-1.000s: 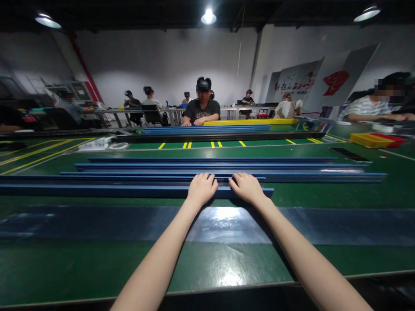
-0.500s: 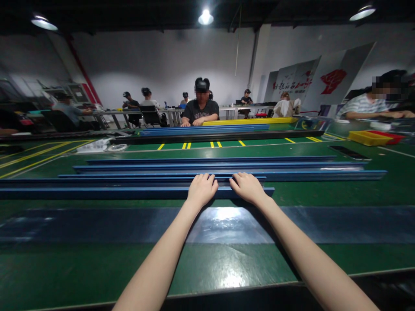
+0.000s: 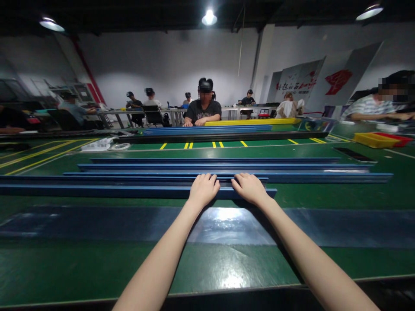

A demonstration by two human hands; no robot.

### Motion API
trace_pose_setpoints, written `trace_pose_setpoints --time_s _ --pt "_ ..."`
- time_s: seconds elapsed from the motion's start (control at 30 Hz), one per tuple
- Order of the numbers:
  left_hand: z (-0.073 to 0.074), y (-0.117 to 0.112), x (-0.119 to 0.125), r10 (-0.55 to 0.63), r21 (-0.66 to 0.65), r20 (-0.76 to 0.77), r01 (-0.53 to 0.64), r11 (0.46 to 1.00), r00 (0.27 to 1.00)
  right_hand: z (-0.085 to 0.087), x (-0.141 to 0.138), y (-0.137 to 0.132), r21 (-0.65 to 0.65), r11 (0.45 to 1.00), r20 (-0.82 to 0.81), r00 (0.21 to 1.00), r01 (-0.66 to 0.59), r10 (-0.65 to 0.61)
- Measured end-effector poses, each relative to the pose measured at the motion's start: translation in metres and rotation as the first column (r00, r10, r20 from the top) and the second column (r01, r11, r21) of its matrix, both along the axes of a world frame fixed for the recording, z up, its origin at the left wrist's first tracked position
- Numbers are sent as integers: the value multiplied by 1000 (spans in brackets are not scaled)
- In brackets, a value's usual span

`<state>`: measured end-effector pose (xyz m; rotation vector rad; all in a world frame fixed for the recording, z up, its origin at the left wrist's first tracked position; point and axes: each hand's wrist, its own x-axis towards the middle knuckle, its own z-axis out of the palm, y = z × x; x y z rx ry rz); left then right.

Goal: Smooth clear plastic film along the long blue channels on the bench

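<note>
Several long blue channel strips with raised edges lie crosswise on a green table (image 3: 129, 268). My left hand (image 3: 203, 190) rests palm down across the nearest blue channel strip (image 3: 129, 190), its fingers lying over the far edge and the thumb apart. Close by on the right, near that strip's end, my right hand (image 3: 249, 187) lies on it the same way, thumb pointing inward. Neither hand visibly wraps around the strip; the undersides of the fingers are hidden. In front of it, a clear flat plastic sheet (image 3: 97, 223) stretches across the table under my forearms.
Behind the near strips lie more blue channel strips (image 3: 311, 177), a long black strip (image 3: 220, 137) and a yellow strip (image 3: 253, 122). A phone (image 3: 354, 154) and a yellow tray (image 3: 376, 140) are at right. A person (image 3: 202, 108) sits opposite; others sit farther back.
The view has shifted slightly, so the surroundings appear a little farther right. My hands stay in the same place on the nearest blue channel strip.
</note>
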<state>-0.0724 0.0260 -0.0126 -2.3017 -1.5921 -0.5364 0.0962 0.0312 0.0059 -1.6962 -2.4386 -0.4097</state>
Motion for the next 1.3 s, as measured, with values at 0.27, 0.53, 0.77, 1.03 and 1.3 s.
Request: trace_pose_setpoints --time_s 0.27,0.53,0.77,1.03,1.3 --pt "0 0 0 5 6 -10 -5 1000 1000 -1 0 0 5 1000 -3 1000 -1 1" --pt "0 0 0 10 9 -30 -10 1000 1000 1 0 -1 -14 1000 -7 1000 4 -4" --pt "0 0 0 12 20 -41 -11 1000 999 -1 1 0 2 1000 -12 1000 -4 4" --pt "0 -1 0 20 29 -49 -18 999 999 -2 1 1 11 1000 -18 1000 -17 17" --pt "-1 0 0 20 52 -50 -18 998 999 -3 1 2 30 999 -20 1000 -20 20"
